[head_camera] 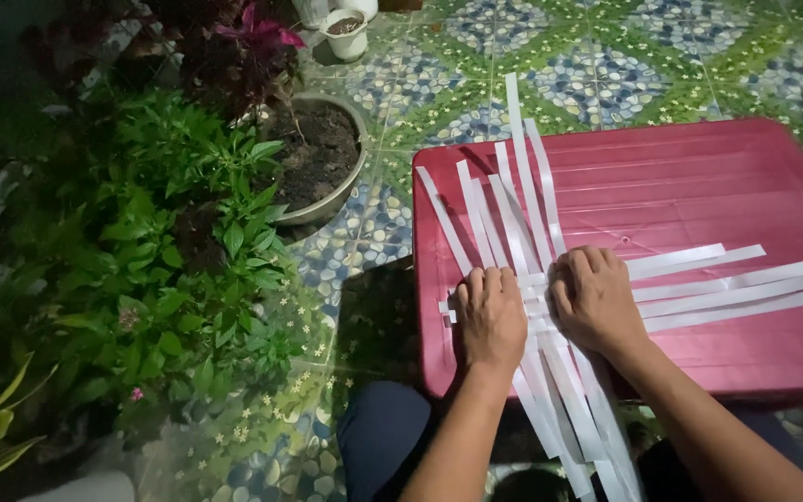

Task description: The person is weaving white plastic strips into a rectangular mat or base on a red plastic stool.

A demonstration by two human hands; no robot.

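- Hands both flat on the crossing of white strips [532, 279], atop a red plastic lid [699, 186] used as a work surface.
- L hand [490, 316]: palm down, fingers [487, 279] together & extended, not curled round anything; pressing strips where they cross, near lid's left edge.
- R hand [597, 297]: palm down just beside the L one, fingers bent a bit at knuckles, tips tucked onto the strips; pressing, no pinch visible. Whether a strip end is caught under the tips – can't tell.
- Strips: one set runs away from the person, fanning toward lid's far-left corner, longest one poking past the far edge; near ends hang off the near edge between the knees. 2nd set runs out to the right across the lid, roughly parallel, ends staggered.
- Crossing pt sits under / between both hands, so the over-under pattern there is mostly hidden.
- Lid rests low, over a tiled floor [550, 65] w/ green & blue pebble pattern.
- Left of lid: round planter w/ dark soil [322, 153], well apart from hands; leafy green plants [178, 242] fill the left side; purple-red foliage [253, 37] behind.
- Small white pot [348, 30] at top, far from the work.
- Person's knee in dark trousers [383, 437] at bottom, just below the L forearm.
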